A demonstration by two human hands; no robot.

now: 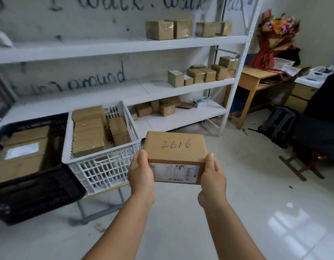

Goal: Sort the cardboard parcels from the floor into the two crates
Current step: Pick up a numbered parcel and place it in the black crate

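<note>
The left hand (141, 172) and the right hand (213, 177) grip one cardboard parcel (174, 149) by its two ends, thumbs on its top face, holding it in the air above the pale floor (256, 212); its top bears handwritten digits and its near side a printed label (174, 172). Just left of it stands the white crate (104, 169), filled with parcels, and further left the black crate (36, 196) holding larger boxes. Behind them, white shelves (181, 85) carry more small boxes.

Two bare, sleeveless forearms (136, 222)
</note>
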